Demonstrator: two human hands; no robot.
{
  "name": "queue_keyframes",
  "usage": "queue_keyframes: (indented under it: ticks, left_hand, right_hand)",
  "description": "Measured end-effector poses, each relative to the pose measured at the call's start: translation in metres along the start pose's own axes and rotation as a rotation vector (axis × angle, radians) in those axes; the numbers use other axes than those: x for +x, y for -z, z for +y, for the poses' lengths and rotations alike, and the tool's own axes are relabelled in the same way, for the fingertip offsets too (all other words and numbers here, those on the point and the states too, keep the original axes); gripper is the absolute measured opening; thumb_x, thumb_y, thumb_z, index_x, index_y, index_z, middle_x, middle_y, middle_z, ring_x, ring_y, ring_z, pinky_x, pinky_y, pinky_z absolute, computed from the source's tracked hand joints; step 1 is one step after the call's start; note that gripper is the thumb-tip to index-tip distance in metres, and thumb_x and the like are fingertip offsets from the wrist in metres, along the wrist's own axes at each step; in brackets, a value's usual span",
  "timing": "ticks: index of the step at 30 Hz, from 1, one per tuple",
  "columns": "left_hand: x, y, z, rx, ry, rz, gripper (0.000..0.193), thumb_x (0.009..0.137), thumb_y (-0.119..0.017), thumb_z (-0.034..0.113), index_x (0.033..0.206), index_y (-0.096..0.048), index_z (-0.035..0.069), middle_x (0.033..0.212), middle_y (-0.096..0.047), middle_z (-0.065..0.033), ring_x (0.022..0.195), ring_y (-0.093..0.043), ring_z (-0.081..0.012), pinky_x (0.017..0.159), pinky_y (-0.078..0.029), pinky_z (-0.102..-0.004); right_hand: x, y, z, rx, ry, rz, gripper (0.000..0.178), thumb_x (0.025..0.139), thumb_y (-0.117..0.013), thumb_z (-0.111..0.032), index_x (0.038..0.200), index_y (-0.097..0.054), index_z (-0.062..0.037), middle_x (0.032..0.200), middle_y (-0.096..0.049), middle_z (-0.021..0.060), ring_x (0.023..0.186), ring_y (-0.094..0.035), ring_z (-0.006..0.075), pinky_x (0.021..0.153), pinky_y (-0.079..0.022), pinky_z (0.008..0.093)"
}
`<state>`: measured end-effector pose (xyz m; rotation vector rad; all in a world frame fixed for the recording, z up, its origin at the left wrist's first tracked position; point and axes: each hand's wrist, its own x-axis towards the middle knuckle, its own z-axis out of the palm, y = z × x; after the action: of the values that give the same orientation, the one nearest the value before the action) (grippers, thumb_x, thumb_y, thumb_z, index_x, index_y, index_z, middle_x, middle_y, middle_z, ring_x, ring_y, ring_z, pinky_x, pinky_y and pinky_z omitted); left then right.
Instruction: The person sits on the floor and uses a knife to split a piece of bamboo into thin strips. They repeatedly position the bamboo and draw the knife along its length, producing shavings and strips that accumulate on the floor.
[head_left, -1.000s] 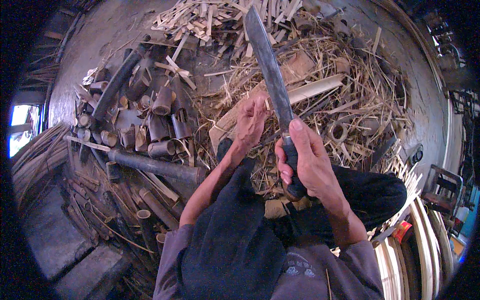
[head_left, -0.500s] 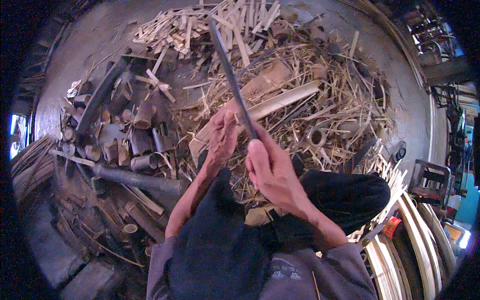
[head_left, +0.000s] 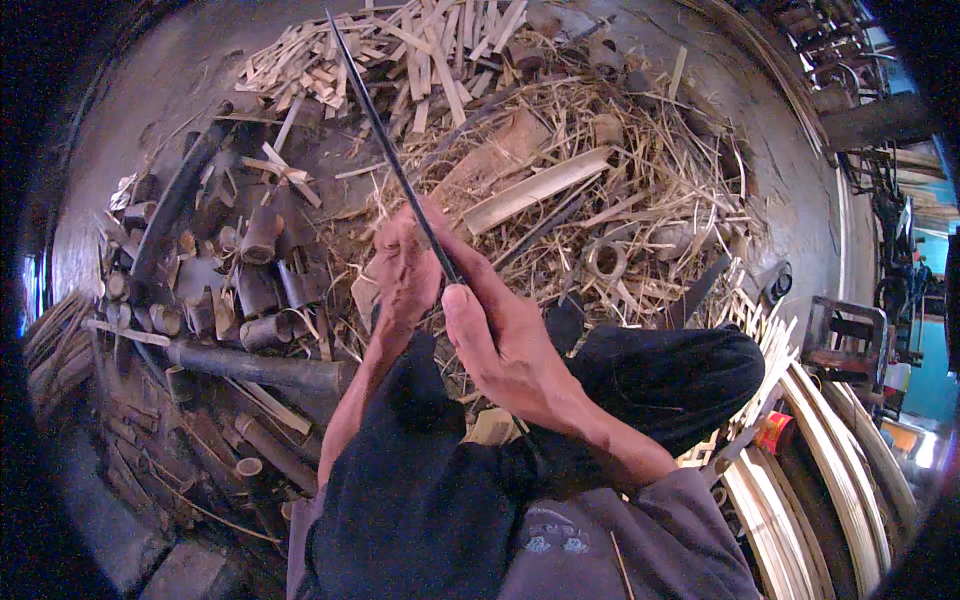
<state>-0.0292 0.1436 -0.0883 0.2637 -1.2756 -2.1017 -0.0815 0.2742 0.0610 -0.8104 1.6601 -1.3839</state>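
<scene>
My right hand (head_left: 510, 345) is wrapped round the lower end of a long, dark-bladed knife (head_left: 375, 120), with the thumb lying along it. The narrow blade slants up and to the left, its tip over the far pile of split pieces. Close against the blade's left side is my left hand (head_left: 408, 265), fingers curled in; what it holds, if anything, is hidden behind the blade and fingers. Just beyond both hands, a pale split bamboo strip (head_left: 540, 190) lies on a heap of shavings (head_left: 640, 210), beside a broad brownish slab (head_left: 495, 155).
Cut bamboo sections (head_left: 262, 235) stand and lie at the left, near a long bamboo pole (head_left: 260, 365). Split pieces (head_left: 390, 45) are piled at the far side. Long pale strips (head_left: 830, 470) are bundled at the right, near a dark metal-framed object (head_left: 845, 340).
Both hands have shifted slightly left, and the knife tip has swung left. A small pale end that showed beside the blade at my left hand is now out of sight. The whole view has shifted a little.
</scene>
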Motion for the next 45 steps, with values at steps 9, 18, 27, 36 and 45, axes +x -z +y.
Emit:
queue_keyframes:
  ticks: [9,18,27,36,45]
  left_hand:
    - [-0.019,0.015,0.033,0.217,-0.097,0.491,0.032,0.097,-0.044,0.028,0.079,-0.052,0.003,0.071,-0.052,-0.001,0.064,-0.046,-0.0114,0.057,-0.037,-0.0282]
    - [-0.04,0.004,0.092,1.158,-0.032,0.642,0.04,0.099,-0.035,0.031,0.071,-0.046,0.003,0.055,-0.045,-0.0033,0.052,-0.042,-0.0148,0.05,-0.034,-0.0299]
    - [-0.04,0.026,0.099,1.239,-0.006,0.691,0.041,0.099,-0.032,0.028,0.072,-0.048,0.001,0.059,-0.048,-0.0057,0.055,-0.045,-0.0155,0.053,-0.035,-0.032]
    - [-0.081,0.052,0.101,-0.036,0.873,0.452,0.054,0.096,-0.041,0.026,0.143,-0.026,0.005,0.107,-0.057,-0.0149,0.08,-0.064,-0.0258,0.069,-0.053,-0.0339]
    - [-0.038,0.051,0.05,0.444,0.202,0.297,0.064,0.091,-0.056,0.009,0.143,-0.021,-0.001,0.088,-0.056,-0.0075,0.074,-0.059,-0.0141,0.061,-0.049,-0.0247]
  right_hand:
    - [0.016,-0.024,0.053,-0.187,0.002,0.081,0.043,0.098,-0.043,-0.029,0.136,-0.037,-0.0108,0.066,-0.055,0.0179,0.06,-0.057,0.0317,0.06,-0.045,0.0378]
    - [0.03,-0.038,0.201,-0.178,-0.267,0.128,0.038,0.095,-0.045,-0.039,0.098,-0.058,-0.004,0.079,-0.062,0.0203,0.074,-0.062,0.0297,0.07,-0.046,0.0404]
    - [0.018,-0.041,0.166,-0.231,-0.087,-0.067,0.04,0.095,-0.045,-0.039,0.094,-0.056,-0.0012,0.077,-0.059,0.024,0.07,-0.057,0.039,0.065,-0.045,0.0438]
    - [0.024,0.011,0.212,-0.199,-0.292,0.262,0.046,0.096,-0.043,-0.043,0.101,-0.061,-0.0015,0.078,-0.063,0.0218,0.08,-0.062,0.0402,0.074,-0.046,0.0457]
    - [0.035,0.041,0.191,0.048,-0.227,0.384,0.038,0.099,-0.042,-0.039,0.097,-0.059,-0.0042,0.057,-0.045,-0.0012,0.042,-0.042,0.0066,0.039,-0.035,0.024]
